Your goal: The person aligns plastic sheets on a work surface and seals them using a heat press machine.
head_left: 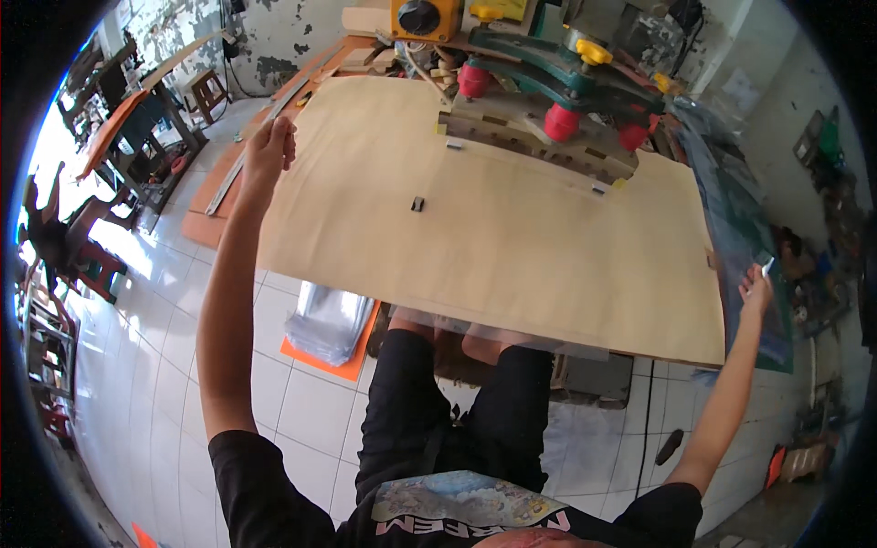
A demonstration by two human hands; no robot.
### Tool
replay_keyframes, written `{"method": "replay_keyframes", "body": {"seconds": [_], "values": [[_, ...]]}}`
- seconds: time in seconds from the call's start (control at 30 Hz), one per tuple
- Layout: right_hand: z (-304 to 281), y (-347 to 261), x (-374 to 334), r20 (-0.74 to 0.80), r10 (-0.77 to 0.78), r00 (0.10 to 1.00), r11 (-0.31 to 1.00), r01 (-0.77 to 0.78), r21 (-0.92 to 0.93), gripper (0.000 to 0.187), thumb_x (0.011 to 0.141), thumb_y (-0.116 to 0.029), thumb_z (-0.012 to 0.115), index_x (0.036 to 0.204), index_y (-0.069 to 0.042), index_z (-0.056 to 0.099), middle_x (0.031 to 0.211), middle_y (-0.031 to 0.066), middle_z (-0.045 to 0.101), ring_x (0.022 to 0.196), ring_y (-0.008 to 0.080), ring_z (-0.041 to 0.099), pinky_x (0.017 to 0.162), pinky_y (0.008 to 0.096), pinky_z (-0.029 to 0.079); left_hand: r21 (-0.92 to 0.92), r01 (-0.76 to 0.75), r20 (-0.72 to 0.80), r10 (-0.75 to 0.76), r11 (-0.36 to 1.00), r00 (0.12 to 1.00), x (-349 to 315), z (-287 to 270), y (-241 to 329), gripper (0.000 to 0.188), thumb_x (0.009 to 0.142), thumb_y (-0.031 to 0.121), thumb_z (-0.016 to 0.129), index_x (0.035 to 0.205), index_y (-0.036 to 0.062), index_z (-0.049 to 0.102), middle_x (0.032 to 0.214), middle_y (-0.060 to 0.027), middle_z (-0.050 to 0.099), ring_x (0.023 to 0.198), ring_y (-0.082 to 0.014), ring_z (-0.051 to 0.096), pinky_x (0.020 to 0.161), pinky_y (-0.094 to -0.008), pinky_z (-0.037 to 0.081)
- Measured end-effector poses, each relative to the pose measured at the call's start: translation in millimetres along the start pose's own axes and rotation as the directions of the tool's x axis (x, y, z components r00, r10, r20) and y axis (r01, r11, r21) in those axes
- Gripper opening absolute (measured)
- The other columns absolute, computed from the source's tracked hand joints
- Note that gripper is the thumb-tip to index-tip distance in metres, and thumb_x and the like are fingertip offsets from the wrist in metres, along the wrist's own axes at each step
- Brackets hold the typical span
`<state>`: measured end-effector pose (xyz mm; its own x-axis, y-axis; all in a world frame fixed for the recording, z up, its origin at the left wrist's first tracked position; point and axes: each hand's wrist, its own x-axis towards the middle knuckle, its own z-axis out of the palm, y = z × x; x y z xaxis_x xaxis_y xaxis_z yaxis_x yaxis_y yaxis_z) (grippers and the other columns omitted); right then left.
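Observation:
A broad tan sheet (493, 247) lies in front of me, reaching over my knees. Above its far left edge, my left hand (270, 151) is raised with its fingers curled closed. Whatever is inside those fingers, if anything, is hidden. Beyond the right edge of the sheet, my right hand (755, 289) pinches a small pale, shiny piece (767, 267) whose kind I cannot tell. A small dark clip-like piece (417, 205) rests on the sheet, left of its middle.
At the far side, a green clamping frame (539, 68) with red and yellow knobs stands over a metal block (534, 142). Clear plastic (744, 219) lies along the right. Bagged plastic sheets (329, 324) sit below on the left. A stool (206, 93) stands farther off.

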<state>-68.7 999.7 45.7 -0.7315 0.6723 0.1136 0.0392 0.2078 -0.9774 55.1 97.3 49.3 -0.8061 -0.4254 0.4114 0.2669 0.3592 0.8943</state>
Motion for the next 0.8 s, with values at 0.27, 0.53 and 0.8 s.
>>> {"method": "replay_keyframes", "body": {"seconds": [0.27, 0.53, 0.8], "values": [[65.5, 19.4, -42.3, -0.282, -0.105, 0.954, 0.992, 0.119, 0.033, 0.030, 0.091, -0.030, 0.048, 0.104, -0.006, 0.062, 0.095, 0.0068, 0.061, 0.079, 0.0170, 0.055, 0.066, 0.0307, 0.046, -0.027, -0.074, -0.306, 0.062, 0.997, 0.950, 5.3, 27.5, -36.4, 0.036, 0.097, 0.038, 0.041, 0.073, 0.0128, 0.045, 0.058, 0.0063, 0.038, 0.047, -0.0027, 0.035, 0.040, -0.0208, 0.028], [61.3, 24.0, -41.1, -0.402, -0.248, 0.881, 0.968, 0.242, -0.066, 0.037, 0.093, -0.033, 0.041, 0.101, -0.003, 0.063, 0.092, 0.0087, 0.061, 0.076, 0.0203, 0.056, 0.070, 0.0329, 0.046, -0.204, -0.119, -0.305, 0.052, 0.972, 0.951, 8.2, 35.6, -31.6, 0.036, 0.098, 0.037, 0.041, 0.070, 0.0149, 0.040, 0.054, 0.0079, 0.031, 0.041, -0.0019, 0.026, 0.036, -0.0209, 0.018], [68.4, 17.2, -55.4, -0.416, -0.500, 0.760, 0.849, 0.335, -0.408, 0.039, 0.093, -0.031, 0.041, 0.098, -0.001, 0.065, 0.101, 0.0171, 0.065, 0.093, 0.0308, 0.060, 0.082, 0.0381, 0.045, -0.186, -0.082, -0.389, 0.003, 0.979, 0.921, 5.9, 30.7, -27.2, 0.036, 0.096, 0.037, 0.045, 0.069, 0.0139, 0.043, 0.054, 0.0077, 0.031, 0.041, -0.0019, 0.025, 0.036, -0.0216, 0.016]]}}
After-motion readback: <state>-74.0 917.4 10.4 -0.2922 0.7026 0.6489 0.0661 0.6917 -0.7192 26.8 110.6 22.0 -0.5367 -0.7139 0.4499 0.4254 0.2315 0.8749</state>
